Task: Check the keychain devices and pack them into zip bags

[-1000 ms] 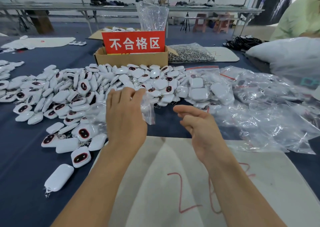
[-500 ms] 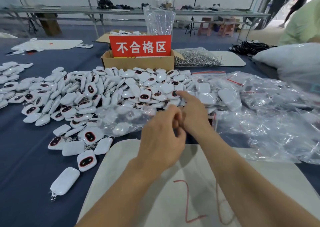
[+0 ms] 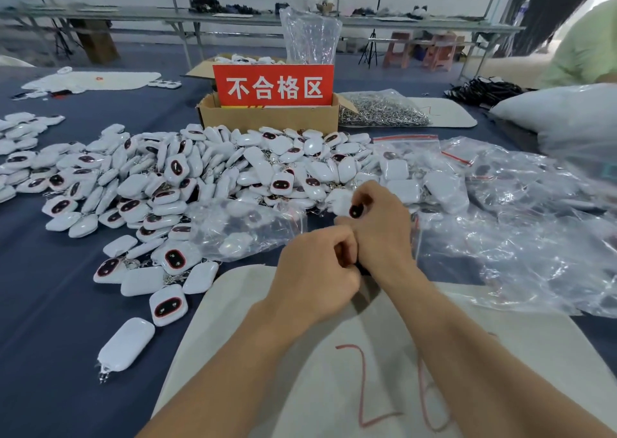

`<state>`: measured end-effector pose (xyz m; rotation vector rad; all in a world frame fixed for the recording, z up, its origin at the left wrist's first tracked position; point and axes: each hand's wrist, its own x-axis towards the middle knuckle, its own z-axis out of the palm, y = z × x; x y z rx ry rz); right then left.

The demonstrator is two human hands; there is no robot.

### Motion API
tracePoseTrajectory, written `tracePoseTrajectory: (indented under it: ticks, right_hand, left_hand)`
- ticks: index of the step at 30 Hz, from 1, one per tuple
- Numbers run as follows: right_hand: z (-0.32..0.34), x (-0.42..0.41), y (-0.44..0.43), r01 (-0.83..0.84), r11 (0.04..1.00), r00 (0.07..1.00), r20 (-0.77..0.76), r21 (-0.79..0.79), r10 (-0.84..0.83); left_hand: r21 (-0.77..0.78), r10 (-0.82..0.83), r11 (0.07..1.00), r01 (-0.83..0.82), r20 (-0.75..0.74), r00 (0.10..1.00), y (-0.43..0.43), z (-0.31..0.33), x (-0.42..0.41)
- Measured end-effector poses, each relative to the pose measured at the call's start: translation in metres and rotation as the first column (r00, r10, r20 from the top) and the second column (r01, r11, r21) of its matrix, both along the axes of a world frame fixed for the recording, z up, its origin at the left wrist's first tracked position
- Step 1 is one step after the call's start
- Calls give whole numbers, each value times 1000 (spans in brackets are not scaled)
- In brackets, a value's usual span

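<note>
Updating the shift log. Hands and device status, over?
Right hand grips one keychain device. Left hand curled against right wrist, contents hidden. Zip bag lies just left, unobstructed.

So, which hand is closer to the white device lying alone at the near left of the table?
Left. The left hand sits right of the device, farther back; the right hand, holding another device, is beyond it, further right.

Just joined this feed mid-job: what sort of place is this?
Probably a factory inspection-and-packing room: a heap of identical white keychain devices on a long blue table, a cardboard box with a red reject-area sign, and piled zip bags.
</note>
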<state>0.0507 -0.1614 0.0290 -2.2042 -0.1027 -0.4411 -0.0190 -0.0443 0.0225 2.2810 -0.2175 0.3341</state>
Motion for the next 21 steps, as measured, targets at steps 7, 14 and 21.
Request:
tracePoseTrajectory:
  ticks: [7, 14, 21]
  right_hand:
    - [-4, -70, -33, -23, 968, 993, -105, 251, 51]
    - [0, -67, -25, -75, 838, 948, -222, 540, 228]
    - [2, -58, -31, -4, 520, 843, -277, 854, 462]
  left_hand:
    - [-234, 30, 971, -48, -81, 996, 3, 5, 4]
    - [-363, -95, 932, 23, -180, 979, 7, 1, 9]
    - [-450, -105, 892, -25, -262, 959, 2, -2, 12]
